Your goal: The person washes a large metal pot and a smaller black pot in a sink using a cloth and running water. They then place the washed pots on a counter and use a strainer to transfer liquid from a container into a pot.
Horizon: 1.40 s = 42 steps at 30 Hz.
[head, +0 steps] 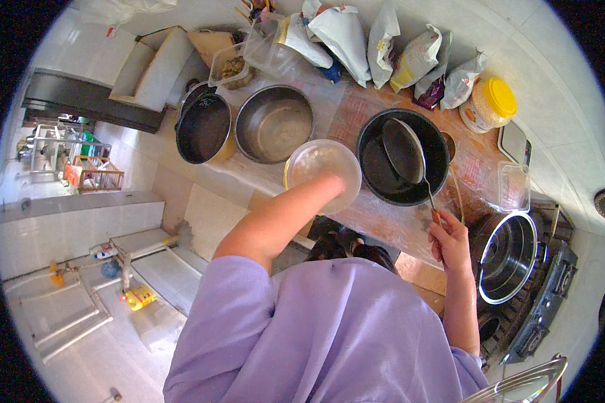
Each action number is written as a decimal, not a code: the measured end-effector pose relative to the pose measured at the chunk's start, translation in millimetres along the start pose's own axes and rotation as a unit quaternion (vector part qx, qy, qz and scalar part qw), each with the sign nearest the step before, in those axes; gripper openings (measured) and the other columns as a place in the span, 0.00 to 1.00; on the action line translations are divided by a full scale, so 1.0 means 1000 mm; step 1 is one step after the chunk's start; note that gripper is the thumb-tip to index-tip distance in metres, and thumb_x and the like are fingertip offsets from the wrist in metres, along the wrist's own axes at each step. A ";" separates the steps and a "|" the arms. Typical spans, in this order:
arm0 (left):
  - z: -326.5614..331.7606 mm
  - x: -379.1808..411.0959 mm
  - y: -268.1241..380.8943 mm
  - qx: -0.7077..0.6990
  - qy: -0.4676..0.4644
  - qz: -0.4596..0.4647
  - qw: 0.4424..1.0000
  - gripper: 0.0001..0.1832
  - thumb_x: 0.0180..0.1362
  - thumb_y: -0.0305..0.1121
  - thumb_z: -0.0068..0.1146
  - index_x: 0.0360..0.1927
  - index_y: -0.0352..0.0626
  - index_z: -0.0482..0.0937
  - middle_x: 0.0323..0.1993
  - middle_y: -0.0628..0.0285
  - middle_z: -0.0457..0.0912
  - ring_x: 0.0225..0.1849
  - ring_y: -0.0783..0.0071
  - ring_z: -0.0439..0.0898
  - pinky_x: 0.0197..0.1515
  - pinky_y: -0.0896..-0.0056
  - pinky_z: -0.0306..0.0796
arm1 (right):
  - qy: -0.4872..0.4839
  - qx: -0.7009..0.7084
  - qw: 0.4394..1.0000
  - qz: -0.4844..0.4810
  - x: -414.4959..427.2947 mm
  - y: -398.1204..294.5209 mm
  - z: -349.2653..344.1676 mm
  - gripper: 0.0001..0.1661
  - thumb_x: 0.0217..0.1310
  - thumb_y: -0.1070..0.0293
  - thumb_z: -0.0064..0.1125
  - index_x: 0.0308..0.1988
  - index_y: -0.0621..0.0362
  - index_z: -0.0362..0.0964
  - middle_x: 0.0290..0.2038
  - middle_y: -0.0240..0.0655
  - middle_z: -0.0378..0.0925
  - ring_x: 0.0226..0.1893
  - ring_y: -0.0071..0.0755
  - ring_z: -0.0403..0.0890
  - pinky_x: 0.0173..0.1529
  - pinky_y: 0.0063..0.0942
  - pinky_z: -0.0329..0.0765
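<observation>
My right hand (pixel 447 237) grips the handle of a metal strainer or ladle (pixel 407 151), whose round head is tilted inside a dark round pot (pixel 365 169) on the table. My left forearm reaches into a translucent round plastic tub (pixel 302 156) at the table's near edge. The fingers of my left hand (pixel 334 185) are hidden inside or behind the tub, so their grip is unclear. Left of the tub stands a wide grey metal pot (pixel 282 126). Beyond it is a deeper dark-lined pot (pixel 204 128).
Food bags (pixel 343 40) and a yellow-lidded jar (pixel 484 106) line the wall. A kitchen scale (pixel 513 143) and a clear plastic container (pixel 514 186) lie at right. A shiny pot (pixel 509 257) stands by the gas stove (pixel 547 302). Plastic containers (pixel 229 65) stand behind the left pots.
</observation>
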State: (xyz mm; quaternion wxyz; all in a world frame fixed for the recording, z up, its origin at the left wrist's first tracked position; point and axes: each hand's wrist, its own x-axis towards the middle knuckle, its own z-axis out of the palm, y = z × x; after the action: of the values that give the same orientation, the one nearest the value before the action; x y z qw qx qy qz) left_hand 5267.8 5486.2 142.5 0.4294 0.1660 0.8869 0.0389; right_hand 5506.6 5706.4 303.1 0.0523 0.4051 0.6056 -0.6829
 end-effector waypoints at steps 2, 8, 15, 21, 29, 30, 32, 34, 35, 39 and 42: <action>0.008 0.005 -0.008 0.069 -0.063 0.100 0.991 0.24 0.60 0.37 0.55 0.62 0.47 0.74 0.60 0.50 0.76 0.59 0.51 0.76 0.61 0.53 0.68 | -0.001 0.003 1.000 0.004 -0.001 -0.001 0.000 0.23 0.63 0.73 0.57 0.58 0.65 0.69 0.21 0.31 0.72 0.08 0.16 0.62 0.12 0.18 0.55; -0.017 -0.011 -0.029 0.294 -0.199 0.223 0.908 0.22 0.63 0.38 0.49 0.60 0.45 0.75 0.61 0.49 0.75 0.59 0.50 0.76 0.63 0.51 0.67 | 0.001 0.020 1.000 0.008 -0.005 -0.004 0.003 0.22 0.63 0.73 0.57 0.56 0.65 0.69 0.21 0.30 0.72 0.08 0.16 0.61 0.12 0.18 0.54; -0.027 -0.023 -0.005 0.039 0.066 -0.132 0.988 0.24 0.65 0.40 0.49 0.64 0.49 0.72 0.64 0.54 0.73 0.62 0.58 0.74 0.63 0.59 0.67 | -0.012 0.012 1.000 0.004 -0.008 -0.004 0.000 0.22 0.63 0.73 0.57 0.57 0.64 0.69 0.20 0.30 0.71 0.08 0.17 0.61 0.12 0.18 0.53; -0.010 -0.001 0.006 0.007 0.034 -0.027 0.999 0.20 0.58 0.34 0.54 0.55 0.46 0.78 0.55 0.51 0.78 0.54 0.53 0.78 0.55 0.55 0.72 | -0.013 0.010 1.000 -0.008 -0.005 0.004 -0.005 0.23 0.63 0.73 0.56 0.58 0.64 0.69 0.21 0.30 0.72 0.09 0.17 0.62 0.12 0.19 0.55; -0.027 -0.047 -0.015 0.321 -0.100 0.205 0.919 0.12 0.49 0.26 0.59 0.39 0.40 0.86 0.44 0.48 0.84 0.42 0.48 0.83 0.44 0.52 0.77 | -0.006 -0.014 0.999 -0.046 0.003 0.019 -0.014 0.24 0.65 0.74 0.55 0.59 0.64 0.67 0.22 0.33 0.74 0.09 0.20 0.63 0.11 0.22 0.57; -0.032 -0.056 -0.015 0.311 -0.098 0.200 0.924 0.11 0.49 0.26 0.59 0.36 0.39 0.86 0.43 0.48 0.84 0.41 0.48 0.83 0.44 0.52 0.77 | -0.004 -0.019 0.999 -0.049 0.004 0.019 -0.013 0.24 0.65 0.74 0.55 0.60 0.64 0.67 0.23 0.34 0.74 0.09 0.20 0.63 0.11 0.22 0.57; -0.041 -0.074 -0.014 0.310 -0.056 0.211 0.925 0.11 0.51 0.27 0.57 0.37 0.39 0.86 0.42 0.49 0.85 0.40 0.50 0.84 0.42 0.53 0.78 | 0.001 -0.024 0.999 -0.037 0.003 0.017 -0.015 0.25 0.65 0.74 0.55 0.61 0.63 0.67 0.23 0.34 0.75 0.10 0.20 0.65 0.12 0.23 0.59; -0.047 -0.089 -0.011 0.311 0.016 0.216 0.926 0.11 0.51 0.28 0.56 0.36 0.38 0.86 0.38 0.50 0.85 0.39 0.51 0.84 0.40 0.55 0.78 | 0.003 -0.048 0.997 -0.067 0.002 0.014 -0.016 0.25 0.65 0.73 0.55 0.61 0.63 0.67 0.23 0.35 0.76 0.10 0.20 0.65 0.13 0.22 0.60; -0.048 -0.096 -0.009 0.313 0.063 0.211 0.924 0.10 0.51 0.28 0.55 0.35 0.37 0.85 0.35 0.50 0.85 0.38 0.51 0.85 0.38 0.55 0.79 | 0.016 -0.066 0.996 -0.052 0.002 0.012 -0.016 0.25 0.65 0.73 0.55 0.61 0.63 0.67 0.24 0.35 0.76 0.10 0.19 0.65 0.13 0.22 0.61; -0.046 -0.116 -0.001 0.247 0.296 0.233 0.893 0.07 0.50 0.27 0.55 0.30 0.37 0.82 0.26 0.52 0.84 0.34 0.54 0.85 0.34 0.57 0.78 | 0.013 -0.128 0.986 -0.102 0.000 0.009 -0.024 0.25 0.66 0.72 0.55 0.61 0.64 0.67 0.26 0.35 0.79 0.12 0.18 0.67 0.15 0.21 0.64; -0.041 -0.123 0.002 0.191 0.337 0.220 0.895 0.05 0.50 0.26 0.54 0.28 0.38 0.80 0.27 0.54 0.83 0.36 0.57 0.84 0.32 0.58 0.78 | 0.012 -0.130 0.986 -0.103 0.004 0.013 -0.029 0.24 0.66 0.72 0.55 0.60 0.65 0.68 0.27 0.34 0.79 0.16 0.18 0.70 0.19 0.20 0.68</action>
State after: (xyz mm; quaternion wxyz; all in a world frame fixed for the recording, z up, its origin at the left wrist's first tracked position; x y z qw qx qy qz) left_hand 5306.8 5450.5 260.6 0.0455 0.4126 0.9097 0.0153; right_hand 5525.4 5730.1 292.5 0.0270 0.3385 0.7283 -0.5952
